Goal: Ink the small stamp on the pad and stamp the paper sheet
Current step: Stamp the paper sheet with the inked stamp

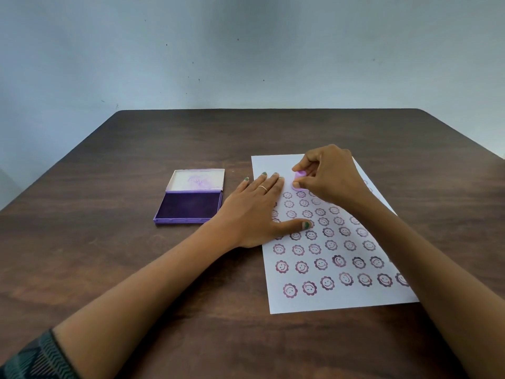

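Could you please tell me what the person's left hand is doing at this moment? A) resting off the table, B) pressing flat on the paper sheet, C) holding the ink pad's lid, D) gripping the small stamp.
B: the left hand lies flat with fingers spread on the left edge of the paper sheet, while the right hand pinches the small stamp and the open ink pad sits untouched beside it.

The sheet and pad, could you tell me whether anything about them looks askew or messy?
The sheet lies skewed to the table edge. The pad lid is ink-stained inside. A few near-row prints are darker, blotchier than the rest. The right hand presses the stamp down; the left hand steadies the sheet.
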Available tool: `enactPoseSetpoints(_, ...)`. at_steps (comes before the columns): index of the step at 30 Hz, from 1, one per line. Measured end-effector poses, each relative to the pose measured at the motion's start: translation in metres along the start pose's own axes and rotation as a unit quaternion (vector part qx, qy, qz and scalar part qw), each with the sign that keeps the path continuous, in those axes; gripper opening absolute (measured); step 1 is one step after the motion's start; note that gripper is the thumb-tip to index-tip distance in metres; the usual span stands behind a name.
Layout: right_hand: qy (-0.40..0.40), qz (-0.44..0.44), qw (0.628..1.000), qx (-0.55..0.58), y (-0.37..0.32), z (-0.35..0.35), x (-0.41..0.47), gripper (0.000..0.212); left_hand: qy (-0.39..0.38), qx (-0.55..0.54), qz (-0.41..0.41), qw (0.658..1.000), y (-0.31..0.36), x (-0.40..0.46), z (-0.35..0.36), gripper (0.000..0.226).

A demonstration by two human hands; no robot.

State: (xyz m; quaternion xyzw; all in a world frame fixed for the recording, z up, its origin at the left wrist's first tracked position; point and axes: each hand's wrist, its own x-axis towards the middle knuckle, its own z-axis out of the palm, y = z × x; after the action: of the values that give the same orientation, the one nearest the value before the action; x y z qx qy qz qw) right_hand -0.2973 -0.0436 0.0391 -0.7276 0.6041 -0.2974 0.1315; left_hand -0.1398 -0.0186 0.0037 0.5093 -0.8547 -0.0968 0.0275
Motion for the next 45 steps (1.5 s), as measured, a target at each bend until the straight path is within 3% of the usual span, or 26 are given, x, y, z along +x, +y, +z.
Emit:
enactPoseSetpoints(11, 0.006, 0.014, 1.000, 0.007, 0.003, 0.001, 0.001, 0.030, -0.002, -0.002, -0.002, 1.000, -0.001, 0.000, 0.000, 0.101)
enactPoseSetpoints(15, 0.067, 0.057, 0.983, 0.160, 0.012, -0.014, -0.002, 0.028, 0.000, -0.003, 0.003, 1.000, -0.001, -0.001, -0.002, 0.102)
enactPoseSetpoints(18, 0.116, 0.122, 0.907, 0.385, 0.023, -0.028, 0.000, 0.029, -0.007, -0.004, 0.002, 1.000, -0.001, -0.002, -0.003, 0.106)
enactPoseSetpoints(22, 0.112, 0.205, 0.768, 0.597, 0.022, -0.031, 0.001, 0.020, -0.011, -0.005, 0.001, 1.000, -0.001, -0.002, -0.004, 0.109)
enactPoseSetpoints(26, 0.064, 0.260, 0.669, 0.693, 0.024, -0.032, 0.006, 0.004, -0.010, -0.003, 0.002, 1.000, -0.001, -0.002, -0.003, 0.109)
enactPoseSetpoints(29, 0.001, 0.270, 0.624, 0.734, 0.025, -0.031, 0.006, 0.007, -0.005, -0.003, 0.002, 1.000, -0.001, -0.002, -0.003, 0.106)
enactPoseSetpoints(33, -0.033, 0.265, 0.602, 0.752, 0.024, -0.027, 0.005, 0.018, 0.004, -0.001, 0.003, 1.000, -0.001, -0.001, -0.003, 0.101)
enactPoseSetpoints(40, -0.034, 0.271, 0.614, 0.741, 0.026, -0.025, 0.005, 0.024, 0.049, -0.027, -0.001, 0.998, -0.015, -0.003, -0.025, 0.092)
enactPoseSetpoints(45, -0.035, 0.271, 0.615, 0.739, 0.026, -0.024, 0.005, 0.029, 0.074, -0.068, 0.001, 0.995, -0.035, -0.011, -0.047, 0.060)
